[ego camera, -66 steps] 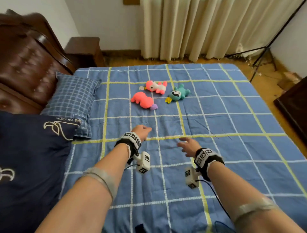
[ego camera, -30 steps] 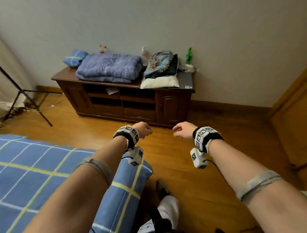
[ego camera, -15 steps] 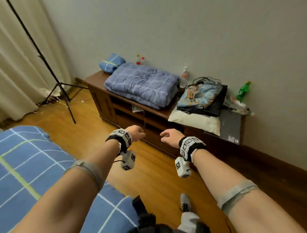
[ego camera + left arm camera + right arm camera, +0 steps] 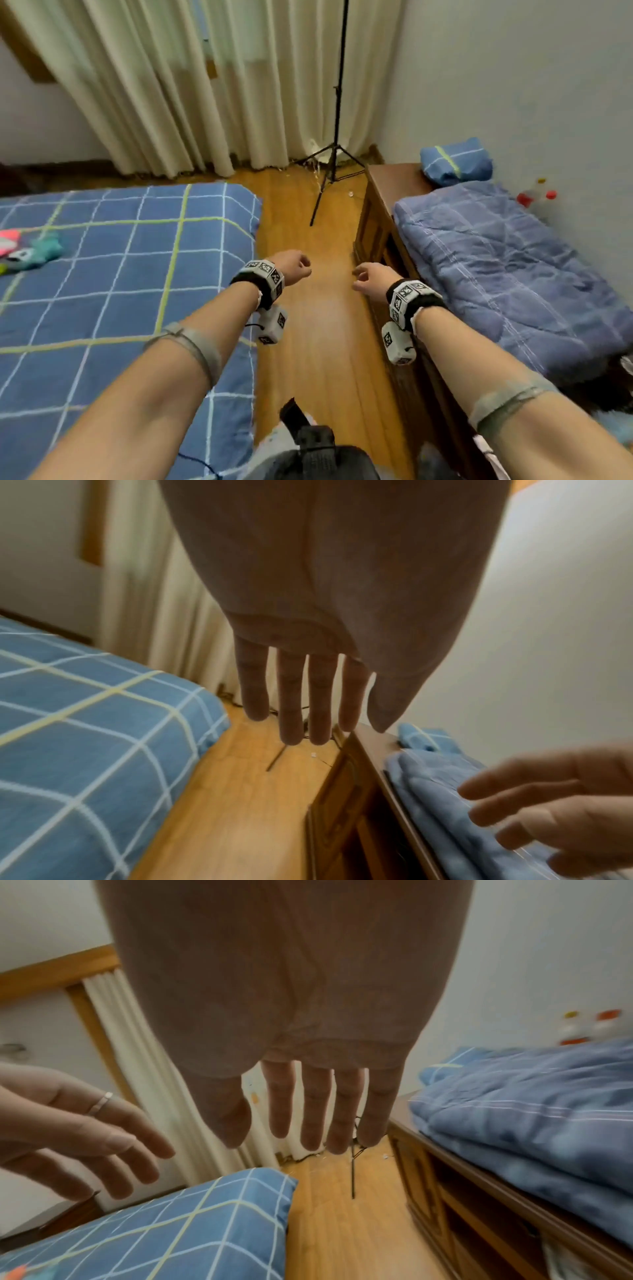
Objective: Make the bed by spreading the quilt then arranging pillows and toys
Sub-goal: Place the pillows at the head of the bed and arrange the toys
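Both hands are hovering empty above the wooden floor [image 4: 318, 329], left hand [image 4: 293, 266] and right hand [image 4: 371, 279] with fingers [image 4: 289, 696] loosely extended, gripping nothing. Beside the right hand, the folded quilt [image 4: 507, 274] is lying on the counter [image 4: 390, 178]; the bed [image 4: 113, 274] is sitting left.

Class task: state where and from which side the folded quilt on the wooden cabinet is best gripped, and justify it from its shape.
Probably both hands, palms under the folded quilt's long near edge, approached from the aisle side. It lies flat in stacked layers overhanging the cabinet front, so lifting from beneath should keep the folds together.
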Action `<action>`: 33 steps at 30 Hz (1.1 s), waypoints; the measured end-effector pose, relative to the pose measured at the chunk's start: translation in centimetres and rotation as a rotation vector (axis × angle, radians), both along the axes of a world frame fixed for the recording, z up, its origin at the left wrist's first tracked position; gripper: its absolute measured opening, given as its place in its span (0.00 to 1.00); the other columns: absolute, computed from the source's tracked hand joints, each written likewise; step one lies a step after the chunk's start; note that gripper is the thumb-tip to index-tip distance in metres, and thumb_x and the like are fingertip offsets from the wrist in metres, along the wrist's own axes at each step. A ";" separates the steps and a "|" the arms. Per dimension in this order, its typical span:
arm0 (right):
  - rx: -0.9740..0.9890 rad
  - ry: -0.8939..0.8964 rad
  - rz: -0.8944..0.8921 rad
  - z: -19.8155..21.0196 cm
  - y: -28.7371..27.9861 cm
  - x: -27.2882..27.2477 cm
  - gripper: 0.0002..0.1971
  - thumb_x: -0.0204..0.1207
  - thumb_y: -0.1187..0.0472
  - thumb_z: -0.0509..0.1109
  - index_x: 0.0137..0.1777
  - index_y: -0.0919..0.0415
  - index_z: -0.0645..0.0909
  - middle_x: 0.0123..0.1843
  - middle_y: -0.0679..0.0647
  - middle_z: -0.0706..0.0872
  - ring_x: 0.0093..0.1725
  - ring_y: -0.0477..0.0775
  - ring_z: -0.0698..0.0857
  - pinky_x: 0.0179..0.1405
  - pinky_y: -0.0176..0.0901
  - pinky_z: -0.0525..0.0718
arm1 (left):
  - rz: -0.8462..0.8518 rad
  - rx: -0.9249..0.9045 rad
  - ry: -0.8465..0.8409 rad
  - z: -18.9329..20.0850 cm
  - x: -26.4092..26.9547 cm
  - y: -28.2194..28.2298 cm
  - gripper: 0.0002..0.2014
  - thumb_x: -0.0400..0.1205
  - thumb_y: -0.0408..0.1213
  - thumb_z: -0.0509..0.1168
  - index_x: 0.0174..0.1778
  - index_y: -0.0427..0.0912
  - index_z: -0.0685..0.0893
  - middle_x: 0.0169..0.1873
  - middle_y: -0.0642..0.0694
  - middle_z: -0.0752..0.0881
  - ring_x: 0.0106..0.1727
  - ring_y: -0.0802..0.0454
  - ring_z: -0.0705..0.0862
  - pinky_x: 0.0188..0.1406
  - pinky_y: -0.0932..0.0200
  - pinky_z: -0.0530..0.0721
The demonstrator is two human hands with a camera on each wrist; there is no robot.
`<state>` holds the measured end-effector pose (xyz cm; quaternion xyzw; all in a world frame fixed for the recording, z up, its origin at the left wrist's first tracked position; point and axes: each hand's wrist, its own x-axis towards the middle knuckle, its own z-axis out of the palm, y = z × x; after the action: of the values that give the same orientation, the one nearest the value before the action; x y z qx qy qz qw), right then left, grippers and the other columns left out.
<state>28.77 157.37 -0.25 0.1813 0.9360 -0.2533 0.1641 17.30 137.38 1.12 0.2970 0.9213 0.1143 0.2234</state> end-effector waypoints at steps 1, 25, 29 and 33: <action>0.013 -0.034 0.074 -0.5 0.3 -2.7 0.24 0.78 0.46 0.71 0.72 0.50 0.78 0.67 0.53 0.85 0.64 0.55 0.84 0.64 0.48 0.82 | 0.053 -0.016 -0.027 -0.2 -1.6 -0.4 0.17 0.85 0.46 0.63 0.66 0.42 0.85 0.62 0.45 0.87 0.62 0.46 0.85 0.59 0.56 0.81; -0.179 -0.021 0.159 -2.1 17.6 -78.6 0.32 0.78 0.44 0.70 0.79 0.50 0.66 0.74 0.55 0.79 0.65 0.56 0.84 0.62 0.49 0.84 | 0.309 -0.026 -0.106 -1.5 -73.7 15.2 0.19 0.84 0.49 0.63 0.68 0.48 0.82 0.64 0.49 0.86 0.62 0.50 0.85 0.61 0.54 0.84; -0.178 -0.053 0.354 -3.5 17.2 -96.2 0.29 0.78 0.44 0.70 0.77 0.52 0.71 0.70 0.54 0.83 0.61 0.54 0.85 0.58 0.45 0.84 | 0.553 -0.032 -0.111 -3.0 -86.3 12.1 0.18 0.84 0.47 0.64 0.68 0.47 0.82 0.65 0.48 0.85 0.62 0.49 0.84 0.61 0.54 0.83; -0.113 -0.139 0.593 -2.7 13.1 -111.4 0.30 0.78 0.43 0.70 0.77 0.52 0.71 0.71 0.54 0.82 0.62 0.55 0.84 0.57 0.45 0.83 | 0.793 -0.010 -0.153 -2.8 -95.0 6.8 0.17 0.83 0.46 0.64 0.66 0.48 0.83 0.63 0.48 0.86 0.62 0.49 0.85 0.60 0.57 0.82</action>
<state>-82.64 170.42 -2.92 -0.0921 0.9190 -0.2330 0.3045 -77.72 144.19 -1.71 -0.0921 0.9457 0.2090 0.2315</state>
